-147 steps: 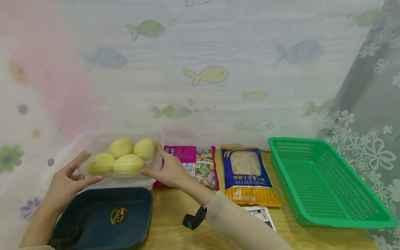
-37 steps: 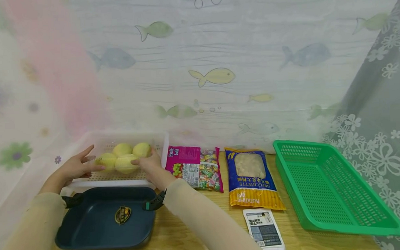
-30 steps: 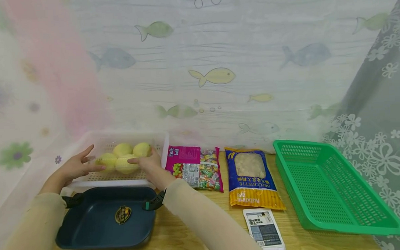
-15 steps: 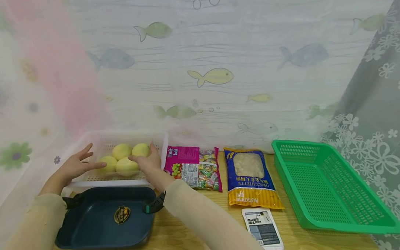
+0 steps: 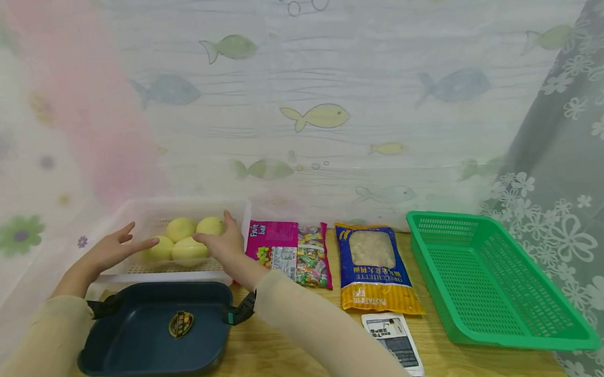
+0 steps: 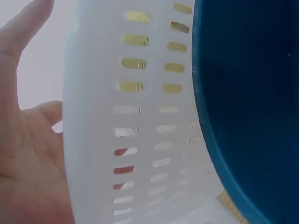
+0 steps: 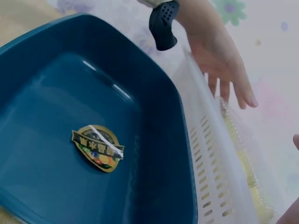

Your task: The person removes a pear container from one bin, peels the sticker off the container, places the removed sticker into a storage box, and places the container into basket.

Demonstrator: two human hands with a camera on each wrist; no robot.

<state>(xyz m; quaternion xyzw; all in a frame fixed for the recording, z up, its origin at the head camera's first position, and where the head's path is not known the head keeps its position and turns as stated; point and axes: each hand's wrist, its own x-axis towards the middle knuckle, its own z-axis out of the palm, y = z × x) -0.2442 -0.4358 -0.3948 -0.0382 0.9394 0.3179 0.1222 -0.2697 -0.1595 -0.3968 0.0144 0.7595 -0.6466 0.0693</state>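
Several pale yellow fruits (image 5: 188,249) lie in a clear plastic box (image 7: 239,138), inside a white slotted basket (image 5: 160,277) at the back left. My left hand (image 5: 106,253) hovers at the basket's left end, its fingers loosely spread and holding nothing. At the other end is my right hand (image 5: 226,244), with thumb and fingers apart around the box's right side; whether they touch it cannot be told. In the left wrist view, the basket wall hides part of the left hand. Yellow shows through the slots there.
A dark blue basin (image 5: 153,349) stands in front of the white basket, under my wrists. To the right lie a pink candy bag (image 5: 289,253), a blue and yellow pasta bag (image 5: 375,269) and a white packet (image 5: 394,340). A green basket (image 5: 485,282) stands at the far right.
The fruit box, earlier held up in both hands, has gone down into the white basket. Since then both hands have loosened; the left has drawn slightly back from the box.
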